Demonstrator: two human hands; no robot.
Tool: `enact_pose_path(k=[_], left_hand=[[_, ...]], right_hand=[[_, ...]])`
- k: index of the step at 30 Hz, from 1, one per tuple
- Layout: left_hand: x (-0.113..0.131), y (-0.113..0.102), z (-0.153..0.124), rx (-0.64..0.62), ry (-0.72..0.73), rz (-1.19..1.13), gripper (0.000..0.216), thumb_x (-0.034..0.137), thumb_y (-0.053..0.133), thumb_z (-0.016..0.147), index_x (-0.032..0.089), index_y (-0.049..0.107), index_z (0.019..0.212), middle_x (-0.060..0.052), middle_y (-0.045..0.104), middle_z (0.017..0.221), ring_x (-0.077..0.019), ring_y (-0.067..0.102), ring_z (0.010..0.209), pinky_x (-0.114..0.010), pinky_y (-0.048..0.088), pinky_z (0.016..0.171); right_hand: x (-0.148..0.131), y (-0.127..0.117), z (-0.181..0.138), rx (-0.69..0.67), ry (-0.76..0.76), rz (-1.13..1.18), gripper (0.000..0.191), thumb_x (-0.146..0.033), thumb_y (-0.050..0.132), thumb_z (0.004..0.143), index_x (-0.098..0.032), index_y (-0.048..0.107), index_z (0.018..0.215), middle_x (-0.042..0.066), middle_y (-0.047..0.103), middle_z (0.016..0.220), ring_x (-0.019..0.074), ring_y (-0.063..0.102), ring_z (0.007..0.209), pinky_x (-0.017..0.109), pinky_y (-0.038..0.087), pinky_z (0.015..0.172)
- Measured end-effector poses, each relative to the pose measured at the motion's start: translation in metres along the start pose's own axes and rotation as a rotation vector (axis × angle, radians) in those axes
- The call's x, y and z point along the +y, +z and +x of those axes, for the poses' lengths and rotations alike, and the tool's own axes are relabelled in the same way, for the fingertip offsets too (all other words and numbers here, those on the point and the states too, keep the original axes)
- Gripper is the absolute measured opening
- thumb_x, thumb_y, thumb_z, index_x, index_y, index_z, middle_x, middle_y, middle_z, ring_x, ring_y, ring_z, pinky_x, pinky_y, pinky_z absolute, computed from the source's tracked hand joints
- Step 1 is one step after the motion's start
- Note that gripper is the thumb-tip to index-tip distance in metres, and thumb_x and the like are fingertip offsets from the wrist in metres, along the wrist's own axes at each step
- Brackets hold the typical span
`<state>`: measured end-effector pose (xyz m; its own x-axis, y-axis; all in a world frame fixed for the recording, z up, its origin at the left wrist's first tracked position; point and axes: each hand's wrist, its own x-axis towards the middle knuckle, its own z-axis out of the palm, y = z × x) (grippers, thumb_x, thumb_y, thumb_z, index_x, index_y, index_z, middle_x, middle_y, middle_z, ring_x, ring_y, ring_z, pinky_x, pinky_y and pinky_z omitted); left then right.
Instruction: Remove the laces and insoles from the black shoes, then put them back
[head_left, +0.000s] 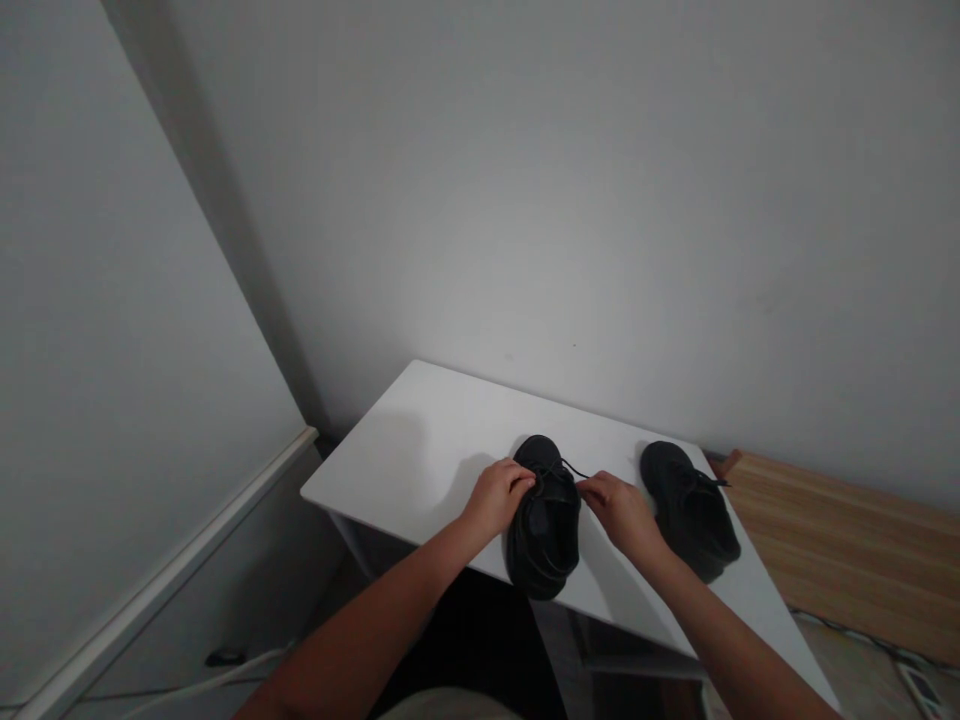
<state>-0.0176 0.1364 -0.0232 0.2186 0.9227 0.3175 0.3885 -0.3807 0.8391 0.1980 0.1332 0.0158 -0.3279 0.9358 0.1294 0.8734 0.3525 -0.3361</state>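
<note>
A black lace-up shoe [541,545] rests on the white table [442,410], its toe toward the wall and its heel at the near edge. On the left side of its lacing, my left hand [498,492] is closed in a pinch on a shoelace. My right hand [611,502] pinches a lace at the shoe's right side, and a dark strand of shoelace [574,468] runs between the shoe and these fingers. The exact grip of each fingertip is small and dark. A second black shoe [690,515] stands to the right, beyond my right hand, with a lace sticking out.
Behind the table rises a pale wall [555,220]. A wooden board [862,550] lies beyond the table's right edge. On the floor at lower right is a power strip [921,688], and a white cable [217,682] runs at lower left.
</note>
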Motion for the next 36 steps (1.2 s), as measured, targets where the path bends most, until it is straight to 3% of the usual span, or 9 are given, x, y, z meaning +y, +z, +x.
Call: enact_pose_path(k=[4, 9, 13, 17, 20, 24, 28, 32, 36], left_hand=[[0.011, 0.0, -0.008, -0.002, 0.019, 0.064, 0.025, 0.035, 0.053, 0.083, 0.02, 0.066, 0.097, -0.007, 0.064, 0.096, -0.0209, 0.057, 0.093, -0.034, 0.045, 0.086], [0.015, 0.005, -0.017, -0.005, 0.051, 0.145, 0.03, 0.025, 0.055, 0.079, 0.019, 0.062, 0.107, -0.009, 0.059, 0.108, -0.0223, 0.052, 0.103, -0.036, 0.043, 0.093], [0.012, 0.009, -0.021, -0.014, 0.077, 0.197, 0.047, 0.02, 0.044, 0.083, 0.02, 0.045, 0.13, -0.011, 0.057, 0.115, -0.0235, 0.05, 0.109, -0.04, 0.039, 0.099], [0.009, 0.014, -0.022, -0.011, 0.038, 0.156, 0.06, 0.015, 0.039, 0.083, 0.016, 0.025, 0.141, -0.014, 0.054, 0.122, -0.0241, 0.048, 0.113, -0.042, 0.04, 0.099], [0.008, 0.018, -0.023, 0.003, 0.019, 0.144, 0.058, 0.014, 0.037, 0.084, 0.013, 0.026, 0.14, -0.016, 0.052, 0.126, -0.0239, 0.047, 0.116, -0.043, 0.039, 0.1], [0.007, 0.022, -0.025, 0.009, 0.011, 0.156, 0.054, 0.015, 0.034, 0.085, 0.01, 0.027, 0.138, -0.017, 0.051, 0.126, -0.0234, 0.047, 0.116, -0.044, 0.039, 0.101], [0.005, 0.024, -0.027, 0.025, 0.013, 0.157, 0.052, 0.016, 0.033, 0.086, 0.009, 0.028, 0.138, -0.018, 0.051, 0.127, -0.0235, 0.046, 0.118, -0.045, 0.038, 0.101], [0.007, 0.024, -0.027, 0.014, 0.007, 0.146, 0.051, 0.016, 0.032, 0.086, 0.008, 0.029, 0.137, -0.018, 0.049, 0.128, -0.0232, 0.045, 0.119, -0.043, 0.036, 0.103], [0.016, 0.02, -0.028, 0.155, 0.007, 0.147, 0.062, 0.013, 0.043, 0.08, 0.014, 0.025, 0.139, -0.016, 0.032, 0.139, -0.0237, 0.031, 0.129, -0.043, 0.029, 0.108]], right_hand=[[-0.006, -0.003, -0.002, -0.041, 0.016, 0.012, 0.029, -0.025, 0.039, 0.086, -0.021, 0.065, 0.097, 0.006, 0.071, 0.091, 0.0217, 0.066, 0.084, 0.031, 0.048, 0.075], [-0.024, -0.01, -0.002, -0.097, 0.055, -0.023, 0.039, -0.026, 0.024, 0.093, -0.022, 0.048, 0.123, 0.004, 0.072, 0.094, 0.0179, 0.068, 0.083, 0.027, 0.049, 0.07], [-0.041, -0.006, 0.001, -0.14, 0.083, -0.155, 0.031, -0.023, 0.035, 0.089, -0.022, 0.057, 0.111, 0.007, 0.071, 0.097, 0.0218, 0.067, 0.086, 0.029, 0.047, 0.071], [-0.052, 0.0, 0.004, -0.148, 0.142, -0.306, 0.026, -0.013, 0.038, 0.086, -0.014, 0.061, 0.099, 0.014, 0.071, 0.081, 0.0252, 0.067, 0.073, 0.031, 0.044, 0.061], [-0.06, -0.005, 0.004, -0.112, 0.145, -0.372, 0.024, -0.013, 0.038, 0.087, -0.015, 0.062, 0.093, 0.014, 0.069, 0.085, 0.0244, 0.065, 0.074, 0.031, 0.043, 0.061], [-0.07, -0.016, 0.007, -0.032, 0.088, -0.392, 0.021, -0.021, 0.041, 0.089, -0.019, 0.062, 0.094, 0.011, 0.065, 0.098, 0.0247, 0.056, 0.095, 0.033, 0.04, 0.075], [-0.075, -0.008, 0.014, -0.046, 0.048, -0.35, 0.016, -0.024, 0.051, 0.085, -0.02, 0.066, 0.081, 0.008, 0.067, 0.084, 0.0243, 0.054, 0.091, 0.033, 0.038, 0.075], [-0.078, 0.008, 0.019, -0.023, 0.047, -0.268, 0.02, -0.016, 0.049, 0.083, -0.017, 0.067, 0.075, 0.011, 0.067, 0.084, 0.0256, 0.054, 0.091, 0.035, 0.037, 0.074], [-0.072, -0.013, 0.021, 0.067, 0.049, -0.089, 0.018, -0.018, 0.051, 0.082, -0.018, 0.068, 0.075, 0.011, 0.067, 0.082, 0.0248, 0.054, 0.088, 0.034, 0.037, 0.074]])
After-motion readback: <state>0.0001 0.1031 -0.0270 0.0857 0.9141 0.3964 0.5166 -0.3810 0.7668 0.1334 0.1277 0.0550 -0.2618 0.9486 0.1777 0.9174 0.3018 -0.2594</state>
